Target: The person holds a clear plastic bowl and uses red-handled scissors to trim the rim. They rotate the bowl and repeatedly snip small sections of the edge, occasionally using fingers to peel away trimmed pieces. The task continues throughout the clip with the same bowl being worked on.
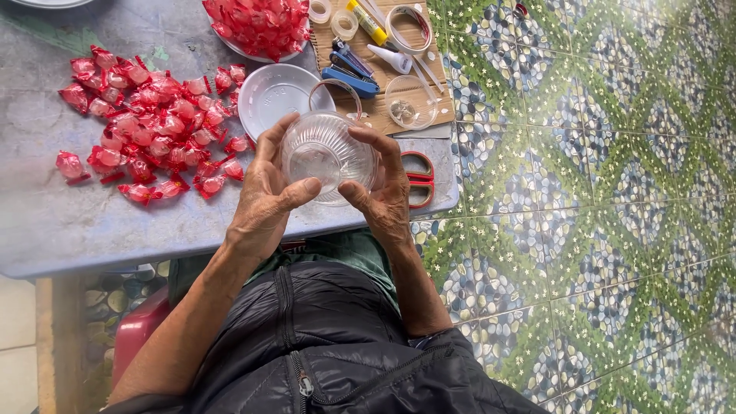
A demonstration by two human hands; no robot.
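Grey table (61,230) beneath, my left hand (264,195) and right hand (387,192) clasp the clear ribbed cup (326,153); I'd grip evenly, thumbs steadying.

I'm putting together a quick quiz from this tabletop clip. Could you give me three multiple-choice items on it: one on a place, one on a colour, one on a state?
1. Where do the red-handled scissors lie?
A. On the table edge beside the right hand
B. On the white plate
C. On the tiled floor

2. What colour are the loose wrapped candies on the table?
A. Green
B. Red
C. Yellow

3. How is the clear ribbed bowl held?
A. It rests alone on the table
B. One hand pinches it
C. Both hands cup it

Answers: 
1 A, the scissors sit by the right hand near the table's edge. 
2 B, every wrapper in the heap is red. 
3 C, the left hand and the right hand wrap the bowl from either side.
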